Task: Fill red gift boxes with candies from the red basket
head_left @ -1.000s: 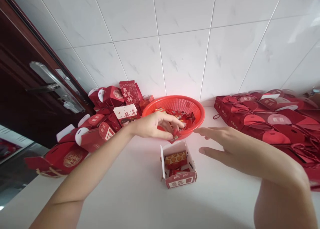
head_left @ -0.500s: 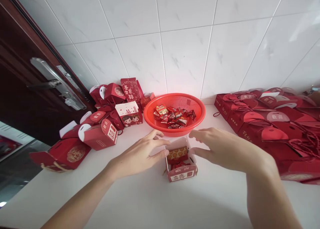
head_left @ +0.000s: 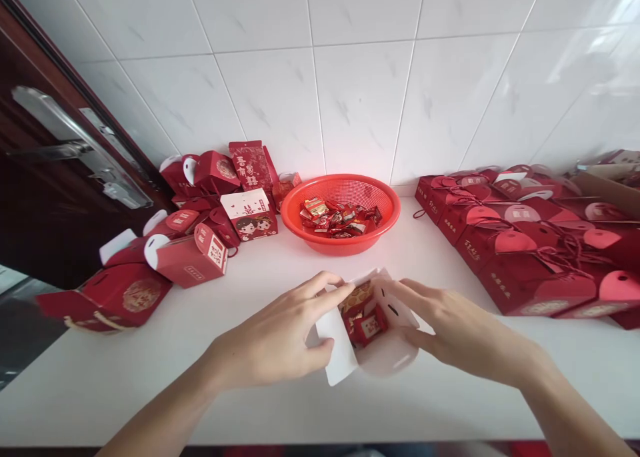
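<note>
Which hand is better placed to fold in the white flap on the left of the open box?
Probably the left. The left hand has its thumb right by the white flap, while the right hand is at the opposite side of the open box.

Pairs white inside the open box point(head_left: 387, 318) with orange-red on the basket point(head_left: 340, 246) at its 12 o'clock, gold-lettered crimson on the cartons point(head_left: 520, 285) at 2.

Both hands point(head_left: 277, 334) point(head_left: 453, 327) palms inward, fingers point(head_left: 327, 302) bent
</note>
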`<state>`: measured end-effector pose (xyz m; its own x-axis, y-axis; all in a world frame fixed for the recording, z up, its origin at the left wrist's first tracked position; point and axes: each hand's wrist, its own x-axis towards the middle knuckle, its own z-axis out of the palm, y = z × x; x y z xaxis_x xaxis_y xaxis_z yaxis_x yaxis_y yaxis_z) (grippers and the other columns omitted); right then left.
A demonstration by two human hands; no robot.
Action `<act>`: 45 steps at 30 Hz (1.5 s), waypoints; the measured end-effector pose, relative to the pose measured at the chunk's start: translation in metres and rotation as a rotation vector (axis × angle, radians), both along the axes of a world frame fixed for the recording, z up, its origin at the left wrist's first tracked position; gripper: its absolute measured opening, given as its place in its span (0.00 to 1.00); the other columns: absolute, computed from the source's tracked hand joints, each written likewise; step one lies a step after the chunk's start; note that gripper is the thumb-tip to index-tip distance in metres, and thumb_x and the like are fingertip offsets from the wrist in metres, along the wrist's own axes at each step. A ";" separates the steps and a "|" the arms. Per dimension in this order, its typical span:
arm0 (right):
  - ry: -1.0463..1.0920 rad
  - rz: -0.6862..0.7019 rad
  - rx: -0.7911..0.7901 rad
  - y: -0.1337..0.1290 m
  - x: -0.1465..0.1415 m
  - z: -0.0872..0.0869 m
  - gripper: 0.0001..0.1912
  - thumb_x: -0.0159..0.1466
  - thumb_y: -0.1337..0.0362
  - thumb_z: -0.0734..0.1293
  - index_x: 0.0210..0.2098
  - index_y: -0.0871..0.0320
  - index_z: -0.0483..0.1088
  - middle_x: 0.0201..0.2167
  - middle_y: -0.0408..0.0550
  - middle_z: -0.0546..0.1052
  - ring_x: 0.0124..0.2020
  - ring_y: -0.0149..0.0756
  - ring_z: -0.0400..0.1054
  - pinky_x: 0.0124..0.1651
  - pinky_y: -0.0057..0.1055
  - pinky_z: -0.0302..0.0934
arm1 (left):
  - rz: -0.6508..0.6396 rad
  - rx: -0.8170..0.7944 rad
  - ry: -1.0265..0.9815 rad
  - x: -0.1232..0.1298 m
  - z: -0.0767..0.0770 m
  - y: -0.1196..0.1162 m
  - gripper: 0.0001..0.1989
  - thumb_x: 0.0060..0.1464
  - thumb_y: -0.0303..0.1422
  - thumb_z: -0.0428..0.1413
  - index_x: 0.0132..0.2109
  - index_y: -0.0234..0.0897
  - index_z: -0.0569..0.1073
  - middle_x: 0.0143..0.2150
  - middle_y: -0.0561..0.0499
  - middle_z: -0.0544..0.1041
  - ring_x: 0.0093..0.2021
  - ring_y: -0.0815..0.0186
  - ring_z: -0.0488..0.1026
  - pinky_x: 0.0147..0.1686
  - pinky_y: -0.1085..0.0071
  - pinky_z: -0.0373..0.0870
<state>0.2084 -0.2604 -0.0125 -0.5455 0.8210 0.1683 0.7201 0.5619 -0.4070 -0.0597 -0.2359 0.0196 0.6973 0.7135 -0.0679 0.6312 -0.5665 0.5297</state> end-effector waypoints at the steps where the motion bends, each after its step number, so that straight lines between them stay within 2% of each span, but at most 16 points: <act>1: 0.010 -0.012 -0.001 -0.007 0.003 -0.007 0.31 0.68 0.67 0.62 0.69 0.47 0.55 0.50 0.51 0.79 0.42 0.44 0.78 0.41 0.36 0.72 | -0.006 0.004 -0.005 0.000 -0.001 -0.001 0.43 0.53 0.22 0.53 0.72 0.56 0.54 0.58 0.51 0.69 0.45 0.66 0.74 0.44 0.75 0.73; 7: 0.174 -0.179 -0.033 -0.035 0.008 -0.042 0.37 0.68 0.62 0.65 0.72 0.44 0.46 0.66 0.49 0.67 0.60 0.47 0.70 0.54 0.39 0.72 | -0.033 0.023 -0.032 -0.001 -0.005 -0.003 0.43 0.52 0.22 0.54 0.72 0.55 0.55 0.60 0.52 0.68 0.50 0.65 0.73 0.51 0.73 0.72; 11: 0.318 -0.270 -0.013 -0.038 0.004 -0.056 0.36 0.69 0.58 0.65 0.72 0.44 0.48 0.68 0.47 0.63 0.65 0.46 0.63 0.60 0.40 0.68 | -0.038 0.012 -0.069 -0.001 -0.010 0.005 0.43 0.50 0.21 0.53 0.71 0.52 0.57 0.64 0.50 0.66 0.56 0.61 0.72 0.53 0.72 0.72; 15: 0.450 -0.316 0.023 -0.035 -0.003 -0.065 0.32 0.71 0.58 0.63 0.71 0.46 0.51 0.68 0.47 0.64 0.66 0.43 0.62 0.62 0.39 0.66 | -0.022 0.008 -0.081 -0.003 -0.015 0.015 0.41 0.49 0.22 0.55 0.70 0.47 0.60 0.67 0.48 0.65 0.62 0.57 0.68 0.57 0.68 0.71; 21: 0.538 -0.320 0.137 -0.031 -0.014 -0.066 0.32 0.69 0.61 0.64 0.70 0.47 0.53 0.67 0.47 0.66 0.66 0.43 0.62 0.63 0.38 0.65 | 0.002 0.100 -0.114 -0.007 -0.012 0.008 0.41 0.51 0.23 0.54 0.71 0.47 0.58 0.70 0.49 0.62 0.67 0.57 0.63 0.62 0.68 0.66; 24: 0.569 -0.309 0.162 -0.031 -0.018 -0.062 0.34 0.68 0.62 0.65 0.71 0.46 0.52 0.68 0.46 0.65 0.67 0.42 0.61 0.63 0.38 0.64 | 0.035 0.112 -0.169 -0.008 -0.009 0.011 0.39 0.51 0.23 0.55 0.70 0.45 0.61 0.68 0.48 0.64 0.66 0.56 0.64 0.63 0.65 0.65; 28: 0.577 -0.308 0.065 -0.025 -0.022 -0.057 0.34 0.69 0.59 0.65 0.71 0.47 0.52 0.67 0.47 0.66 0.66 0.43 0.63 0.62 0.37 0.66 | 0.072 0.020 -0.223 -0.008 -0.009 0.028 0.39 0.45 0.22 0.55 0.67 0.41 0.67 0.63 0.47 0.70 0.62 0.54 0.68 0.60 0.63 0.68; 30: 0.598 -0.336 0.026 -0.019 -0.022 -0.055 0.33 0.69 0.57 0.65 0.71 0.50 0.55 0.67 0.50 0.66 0.64 0.46 0.65 0.61 0.40 0.66 | 0.067 -0.046 -0.274 -0.008 -0.011 0.038 0.38 0.45 0.24 0.54 0.66 0.39 0.67 0.61 0.47 0.72 0.61 0.55 0.69 0.60 0.62 0.68; 32: 0.604 -0.371 -0.002 -0.012 -0.022 -0.056 0.32 0.68 0.54 0.65 0.69 0.53 0.59 0.65 0.53 0.69 0.59 0.49 0.70 0.56 0.41 0.70 | 0.063 -0.128 -0.321 -0.007 -0.014 0.048 0.37 0.46 0.25 0.54 0.66 0.38 0.68 0.60 0.47 0.74 0.59 0.55 0.71 0.59 0.62 0.68; 34: 0.581 -0.392 -0.026 -0.005 -0.023 -0.059 0.32 0.67 0.53 0.65 0.68 0.54 0.60 0.60 0.54 0.74 0.51 0.47 0.74 0.50 0.41 0.72 | 0.088 -0.189 -0.322 -0.005 -0.017 0.057 0.36 0.45 0.26 0.54 0.65 0.38 0.69 0.62 0.46 0.74 0.60 0.53 0.71 0.58 0.61 0.69; 36: 0.573 -0.395 -0.023 0.000 -0.026 -0.062 0.32 0.67 0.53 0.66 0.67 0.54 0.60 0.58 0.53 0.75 0.50 0.46 0.74 0.49 0.41 0.72 | 0.116 -0.210 -0.304 -0.003 -0.021 0.065 0.36 0.45 0.26 0.55 0.64 0.38 0.70 0.65 0.46 0.71 0.62 0.52 0.69 0.59 0.61 0.68; 38: 0.604 -0.403 0.014 0.001 -0.030 -0.064 0.30 0.68 0.52 0.65 0.67 0.54 0.61 0.59 0.53 0.74 0.53 0.46 0.73 0.53 0.41 0.71 | 0.138 -0.215 -0.318 -0.002 -0.024 0.070 0.33 0.48 0.28 0.57 0.64 0.38 0.71 0.65 0.45 0.70 0.64 0.51 0.68 0.59 0.61 0.68; 41: 0.659 -0.411 0.095 -0.001 -0.036 -0.064 0.26 0.69 0.53 0.64 0.64 0.53 0.63 0.60 0.54 0.73 0.56 0.47 0.72 0.56 0.42 0.69 | 0.161 -0.220 -0.351 0.000 -0.031 0.073 0.29 0.55 0.37 0.58 0.64 0.37 0.70 0.62 0.43 0.74 0.60 0.52 0.71 0.58 0.58 0.69; 45: 0.620 -0.304 0.163 -0.003 -0.045 -0.065 0.23 0.70 0.56 0.64 0.63 0.52 0.64 0.59 0.54 0.74 0.59 0.47 0.69 0.58 0.44 0.68 | 0.177 -0.188 -0.357 0.002 -0.041 0.072 0.28 0.61 0.45 0.56 0.64 0.38 0.70 0.60 0.43 0.75 0.55 0.54 0.74 0.58 0.57 0.69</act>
